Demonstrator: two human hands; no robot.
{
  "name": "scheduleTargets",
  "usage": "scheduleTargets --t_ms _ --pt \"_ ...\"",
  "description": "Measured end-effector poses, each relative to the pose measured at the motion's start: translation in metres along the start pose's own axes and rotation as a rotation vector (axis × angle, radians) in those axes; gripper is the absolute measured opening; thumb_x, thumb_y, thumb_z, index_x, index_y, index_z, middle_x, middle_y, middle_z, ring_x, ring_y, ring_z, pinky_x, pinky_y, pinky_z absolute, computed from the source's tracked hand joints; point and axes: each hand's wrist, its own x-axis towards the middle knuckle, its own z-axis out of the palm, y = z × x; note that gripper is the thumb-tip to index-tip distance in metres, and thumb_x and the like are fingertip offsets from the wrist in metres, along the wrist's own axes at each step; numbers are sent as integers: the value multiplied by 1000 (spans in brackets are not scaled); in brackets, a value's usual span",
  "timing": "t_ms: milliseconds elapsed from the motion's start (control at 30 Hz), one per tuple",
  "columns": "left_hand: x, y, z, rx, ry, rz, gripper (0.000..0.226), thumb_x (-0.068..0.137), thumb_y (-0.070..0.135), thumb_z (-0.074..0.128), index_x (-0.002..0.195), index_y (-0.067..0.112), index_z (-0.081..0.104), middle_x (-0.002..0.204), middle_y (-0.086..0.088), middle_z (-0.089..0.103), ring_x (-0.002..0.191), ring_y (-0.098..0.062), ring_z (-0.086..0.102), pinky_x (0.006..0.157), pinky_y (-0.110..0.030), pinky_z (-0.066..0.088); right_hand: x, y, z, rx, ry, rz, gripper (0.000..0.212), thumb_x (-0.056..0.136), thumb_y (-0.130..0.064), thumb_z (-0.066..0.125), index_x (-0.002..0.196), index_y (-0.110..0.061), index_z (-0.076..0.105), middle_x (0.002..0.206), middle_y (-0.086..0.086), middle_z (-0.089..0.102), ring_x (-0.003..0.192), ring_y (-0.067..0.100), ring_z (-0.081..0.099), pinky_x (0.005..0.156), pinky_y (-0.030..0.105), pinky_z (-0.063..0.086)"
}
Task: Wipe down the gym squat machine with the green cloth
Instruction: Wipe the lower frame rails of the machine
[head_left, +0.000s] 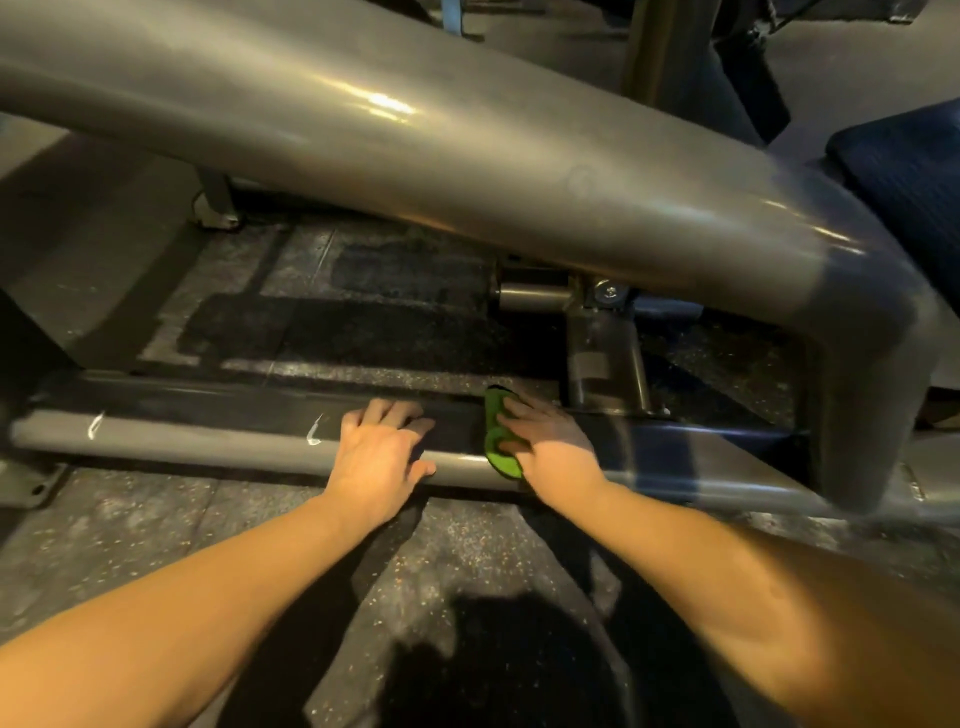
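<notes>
Low at six o'clock from the thick grey metal upper tube (415, 156) of the squat machine runs the machine's low grey metal base rail (208, 441), and both of my hands are on it. My right hand (550, 447) holds the small bright green cloth (496, 441) against the top of the rail, fingers laid over the cloth and thumb hooked into its fold. The cloth bunches out at nine o'clock from that hand. My left hand (382, 457) lies just beside the cloth at nine o'clock without touching it. It is flat on the rail with the fingers spread and holds nothing. Two white scuff marks (314, 431) show on the rail further towards nine o'clock. Dark speckled rubber floor (130, 545) lies under my forearms. A dark blue padded cushion (909, 171) sits at two o'clock.
</notes>
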Motion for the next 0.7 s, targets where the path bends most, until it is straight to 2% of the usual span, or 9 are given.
scheduleTargets --t_ms 167,233,300,400,433,500,567,633,700 --pt "-5 -31 5 19 10 -101 65 81 58 74 137 27 63 139 2 58 127 -27 47 98 -46 38 -73 34 -9 -38 156 -97 41 81 -19 84 120 -18 74 137 2 64 138 25 49 115 41 35" --pt "-3 -32 7 34 -7 -95 67 82 60 73 138 26 62 140 2 57 128 -27 47 100 -46 37 -72 31 -1 -95 161 -80 44 76 -17 87 118 -16 75 135 4 65 136 27 51 113 46 36" --pt "-2 -31 9 48 -1 -95 68 84 62 69 141 26 59 142 3 54 130 -26 44 103 -44 35 -57 19 6 -108 149 -59 38 86 -20 77 123 -15 72 140 5 61 142 24 41 117 44 27" --pt "-4 -31 10 18 12 -92 68 87 61 66 144 26 56 146 3 51 132 -25 43 105 -43 33 -7 -5 7 -165 9 0 45 105 -32 44 145 -14 53 158 3 41 151 21 26 125 34 14" --pt "-4 -31 9 12 14 -89 68 88 60 65 145 26 55 146 3 50 133 -25 43 105 -43 33 13 -17 4 -183 -31 69 45 107 -33 41 146 -16 52 157 3 43 147 23 35 123 35 24" --pt "-4 -30 5 16 -1 -76 68 90 60 63 148 26 52 149 3 48 135 -24 41 107 -42 32 43 -38 1 -136 -66 182 35 106 -37 42 128 -21 64 133 5 63 118 24 58 98 38 48" --pt "-5 -29 2 19 -10 -71 69 91 61 60 150 27 49 151 4 46 137 -24 38 109 -42 30 55 -52 -5 -145 -42 200 31 106 -38 42 115 -22 67 117 5 67 104 22 62 89 37 51" --pt "-4 -30 0 14 -10 -69 69 92 63 57 151 29 47 152 5 44 138 -23 36 110 -41 29 52 -52 -3 -169 -54 185 32 107 -37 41 123 -22 64 126 6 65 111 24 60 96 39 50" --pt "-2 -32 2 26 -7 -62 69 92 64 56 151 30 46 152 6 42 139 -22 34 111 -41 28 30 -47 0 -245 -86 123 42 107 -32 43 147 -19 49 152 7 46 138 29 44 115 38 34"
